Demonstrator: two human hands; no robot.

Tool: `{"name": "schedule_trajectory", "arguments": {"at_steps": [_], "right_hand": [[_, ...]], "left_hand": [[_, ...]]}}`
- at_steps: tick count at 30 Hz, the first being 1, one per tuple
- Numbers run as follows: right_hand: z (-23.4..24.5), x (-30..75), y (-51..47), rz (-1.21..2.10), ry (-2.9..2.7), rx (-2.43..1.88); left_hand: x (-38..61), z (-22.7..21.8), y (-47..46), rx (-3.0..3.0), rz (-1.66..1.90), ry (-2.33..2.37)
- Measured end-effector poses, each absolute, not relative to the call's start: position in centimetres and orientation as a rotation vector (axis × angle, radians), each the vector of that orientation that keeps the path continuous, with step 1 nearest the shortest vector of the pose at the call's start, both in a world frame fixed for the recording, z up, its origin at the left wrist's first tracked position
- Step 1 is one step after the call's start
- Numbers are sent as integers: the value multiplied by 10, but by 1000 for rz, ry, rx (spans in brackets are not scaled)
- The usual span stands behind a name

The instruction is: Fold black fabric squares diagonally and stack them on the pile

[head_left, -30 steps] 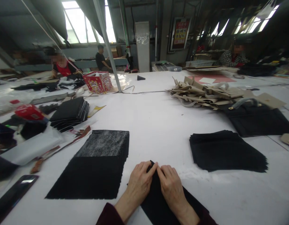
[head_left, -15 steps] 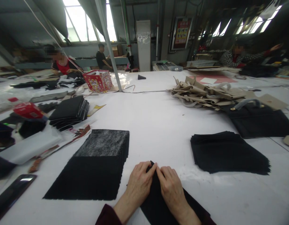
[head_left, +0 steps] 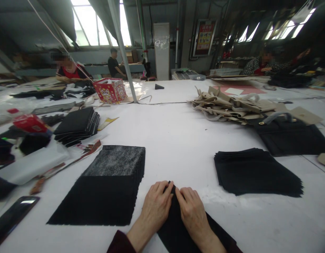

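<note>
A black fabric piece (head_left: 175,228) lies on the white table in front of me, its narrow far tip between my hands. My left hand (head_left: 157,202) is closed on the tip's left edge, fingers bent over the cloth. Opposite it, my right hand (head_left: 192,209) pinches the right edge with thumb and fingers. Parts of the cloth are hidden under both hands. To the left rests a stack of black fabric panels (head_left: 93,200) with a speckled grey band at its far end. Another black fabric stack (head_left: 257,172) lies to the right.
Folded black cloth (head_left: 76,123), a red package (head_left: 30,123) and a dark phone-like slab (head_left: 13,214) are at left. Beige pieces (head_left: 231,105) and a black bag (head_left: 294,137) lie at right. A metal pole (head_left: 122,52) rises beyond; several people sit farther back.
My left thumb and fingers have shifted slightly at the fabric's tip; the right hand stays nearly in place. In the background, the person at right has lowered an arm.
</note>
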State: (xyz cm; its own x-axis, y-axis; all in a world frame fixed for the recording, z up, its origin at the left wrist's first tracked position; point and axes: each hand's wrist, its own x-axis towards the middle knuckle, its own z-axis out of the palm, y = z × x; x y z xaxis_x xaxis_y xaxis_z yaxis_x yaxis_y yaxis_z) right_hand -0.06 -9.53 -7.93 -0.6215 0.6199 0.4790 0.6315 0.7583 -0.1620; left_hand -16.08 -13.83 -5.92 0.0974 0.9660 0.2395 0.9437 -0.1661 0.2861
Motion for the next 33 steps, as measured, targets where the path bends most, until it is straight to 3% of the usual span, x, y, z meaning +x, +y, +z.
{"name": "schedule_trajectory", "arguments": {"at_steps": [6, 21, 33], "right_hand": [[-80, -1, -96, -30, -2425, -943], [-74, 13, -93, 160, -2318, -994], [-75, 29, -104, -2, -2334, -1023]], "left_hand": [[-168, -51, -137, 2314, 580, 2148], [-168, -43, -131, 2648, 339, 1864], [-167, -39, -130, 2728, 216, 1767]]}}
